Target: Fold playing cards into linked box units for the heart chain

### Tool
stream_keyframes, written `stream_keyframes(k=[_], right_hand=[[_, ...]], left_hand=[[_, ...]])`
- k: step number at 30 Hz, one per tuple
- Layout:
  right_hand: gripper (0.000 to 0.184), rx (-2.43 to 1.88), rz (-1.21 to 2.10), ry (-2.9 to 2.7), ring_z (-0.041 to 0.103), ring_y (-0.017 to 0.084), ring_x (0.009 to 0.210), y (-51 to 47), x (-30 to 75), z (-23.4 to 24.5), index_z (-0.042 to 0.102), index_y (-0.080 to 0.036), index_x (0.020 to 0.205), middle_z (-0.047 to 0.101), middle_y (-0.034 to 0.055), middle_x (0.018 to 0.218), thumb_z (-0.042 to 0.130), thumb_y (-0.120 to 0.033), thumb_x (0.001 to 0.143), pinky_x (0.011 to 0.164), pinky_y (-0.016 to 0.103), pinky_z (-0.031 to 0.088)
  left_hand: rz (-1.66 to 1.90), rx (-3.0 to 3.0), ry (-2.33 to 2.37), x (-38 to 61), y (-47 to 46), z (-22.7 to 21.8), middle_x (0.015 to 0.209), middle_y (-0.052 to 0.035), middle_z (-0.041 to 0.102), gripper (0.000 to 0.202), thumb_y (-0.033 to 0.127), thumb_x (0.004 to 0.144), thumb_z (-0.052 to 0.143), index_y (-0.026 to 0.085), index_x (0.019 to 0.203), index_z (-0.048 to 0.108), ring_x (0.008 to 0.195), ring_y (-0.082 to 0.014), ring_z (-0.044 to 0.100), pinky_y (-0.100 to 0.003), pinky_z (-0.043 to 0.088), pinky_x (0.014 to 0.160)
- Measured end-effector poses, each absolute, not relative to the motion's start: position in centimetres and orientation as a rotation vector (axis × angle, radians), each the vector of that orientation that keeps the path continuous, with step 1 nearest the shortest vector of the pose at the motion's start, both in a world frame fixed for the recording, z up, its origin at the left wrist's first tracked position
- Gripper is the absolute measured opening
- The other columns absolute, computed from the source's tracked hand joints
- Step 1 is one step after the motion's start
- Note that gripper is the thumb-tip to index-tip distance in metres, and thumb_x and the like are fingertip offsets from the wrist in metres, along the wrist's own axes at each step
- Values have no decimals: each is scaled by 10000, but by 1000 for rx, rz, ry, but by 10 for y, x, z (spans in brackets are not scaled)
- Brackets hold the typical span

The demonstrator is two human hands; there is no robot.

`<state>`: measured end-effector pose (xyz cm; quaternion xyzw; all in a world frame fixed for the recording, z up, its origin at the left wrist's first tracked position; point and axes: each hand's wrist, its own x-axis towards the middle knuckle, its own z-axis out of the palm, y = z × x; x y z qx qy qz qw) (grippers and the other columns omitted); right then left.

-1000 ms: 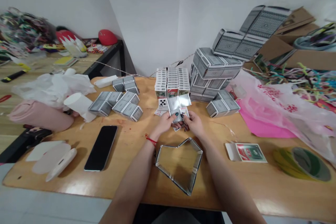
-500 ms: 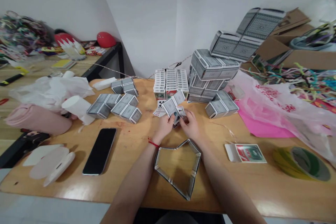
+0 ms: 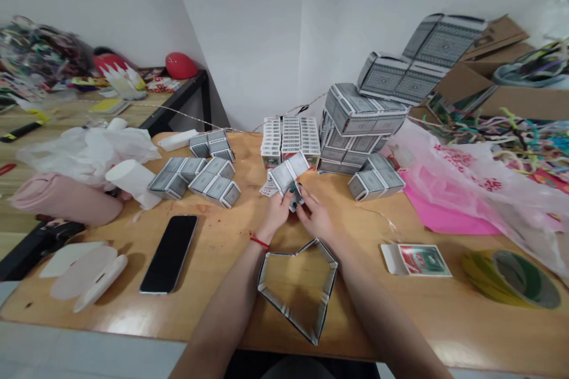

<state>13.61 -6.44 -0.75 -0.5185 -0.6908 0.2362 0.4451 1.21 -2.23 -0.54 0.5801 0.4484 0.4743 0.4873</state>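
Near the table's middle, my left hand [image 3: 278,211] and my right hand [image 3: 316,213] are both closed on a small piece made of joined playing cards [image 3: 288,173], patterned backs up. Their fingertips meet at its lower end, partly hiding it. Loose playing cards [image 3: 268,188] lie just beyond my left hand. Between my forearms rests a heart-shaped frame of folded cards [image 3: 288,309]. Behind the hands stand rows of card packs [image 3: 291,137]. Blocks built from cards [image 3: 215,182] sit to the left, and a tall stack of card blocks [image 3: 362,121] rises at the right.
A phone [image 3: 169,254] lies on the left, beside a white rounded case [image 3: 100,283]. On the right are an opened card box [image 3: 422,259] and a roll of tape [image 3: 510,278]. Pink plastic bags [image 3: 462,177] cover the far right; a pink roll [image 3: 66,200] lies far left.
The right fingers have moved in towards the left ones at the card piece. A card face that showed between the hands no longer shows. The heart-shaped frame has shifted slightly towards me.
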Motion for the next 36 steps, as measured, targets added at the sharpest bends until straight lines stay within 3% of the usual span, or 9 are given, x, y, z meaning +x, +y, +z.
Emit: stream_keyframes(k=[5, 10, 13, 16, 23, 30, 36], right_hand=[[498, -1346, 561, -1757, 383, 236, 1231, -65, 131, -10, 382, -172, 1307, 404, 124, 1337, 424, -248, 816, 1020, 423, 336], [412, -1208, 744, -1606, 478, 236, 1131, -65, 137, -2, 517, -195, 1169, 513, 110, 1226, 508, -314, 775, 974, 414, 382], [324, -1190, 1034, -1297, 592, 211, 921, -62, 142, 1, 576, -228, 1025, 622, 61, 1014, 482, -422, 783, 817, 385, 490], [303, -1141, 1338, -1033, 618, 182, 725, -57, 145, 0, 594, -207, 824, 630, 24, 791, 526, -489, 735, 664, 340, 529], [284, -921, 1670, -788, 596, 124, 657, -54, 147, 1, 548, -186, 707, 588, -23, 683, 705, -404, 615, 705, 349, 531], [353, -843, 1848, -819, 634, 158, 658, -54, 147, 2, 579, -174, 783, 645, 12, 714, 724, -433, 592, 669, 377, 541], [331, -885, 1758, -775, 635, 174, 670, -55, 142, 1, 581, -172, 664, 659, 16, 746, 753, -422, 533, 655, 384, 540]], left_hand=[[1115, 1363, 1070, 13, -25, 4, 900, -60, 660, 288, 356, 751, 547, 137, 922, 621, 831, -162, 589, -279, 451, 773], [1167, 1347, 1137, 14, -28, 14, 845, -48, 662, 255, 332, 700, 602, 137, 861, 625, 787, -161, 593, -260, 466, 705], [1130, 1311, 1136, 13, -28, 14, 778, -42, 658, 234, 329, 693, 599, 132, 816, 622, 728, -159, 592, -254, 471, 647], [1120, 1301, 1131, 13, -28, 10, 812, -50, 654, 244, 323, 676, 617, 126, 820, 618, 750, -158, 591, -256, 470, 676], [1175, 1262, 1074, 14, -32, 6, 1024, -69, 624, 322, 254, 664, 622, 150, 965, 568, 902, -160, 581, -277, 459, 801], [1058, 1263, 950, 15, -34, 10, 957, -47, 654, 205, 242, 724, 526, 145, 879, 620, 881, -158, 590, -289, 451, 839], [1038, 1286, 924, 15, -35, 13, 944, -49, 665, 187, 206, 720, 513, 146, 834, 650, 899, -168, 596, -285, 449, 842]])
